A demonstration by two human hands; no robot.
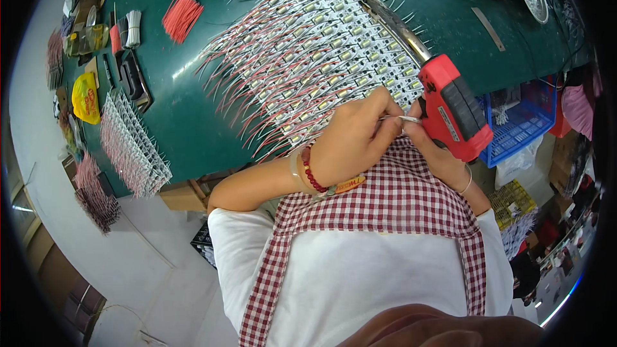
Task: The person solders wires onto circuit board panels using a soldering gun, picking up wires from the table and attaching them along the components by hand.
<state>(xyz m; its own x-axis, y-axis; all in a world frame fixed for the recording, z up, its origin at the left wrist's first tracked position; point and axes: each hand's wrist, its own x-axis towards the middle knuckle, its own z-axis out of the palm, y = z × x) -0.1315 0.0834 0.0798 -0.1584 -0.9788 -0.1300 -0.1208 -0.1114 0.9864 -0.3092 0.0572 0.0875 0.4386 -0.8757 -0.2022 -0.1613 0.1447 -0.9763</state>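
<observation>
Green tabletop (pixel 186 112); left hand (pixel 357 136) pinching white strand (pixel 409 119), right hand (pixel 440 157) gripping soldering gun (pixel 452 106): tip dips, boards (pixel 315 42) at twelve o'clock might scorch!

Wide fisheye view, worn on the head, facing downward, near the green table (pixel 183 106)

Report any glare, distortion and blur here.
Head view: a glare streak on the green tabletop, left of the circuit boards; head view: the bright strip at lower right curves and the corners go black; head view: clutter near the right rim looks soft, while the red soldering gun reads clearly.
</observation>
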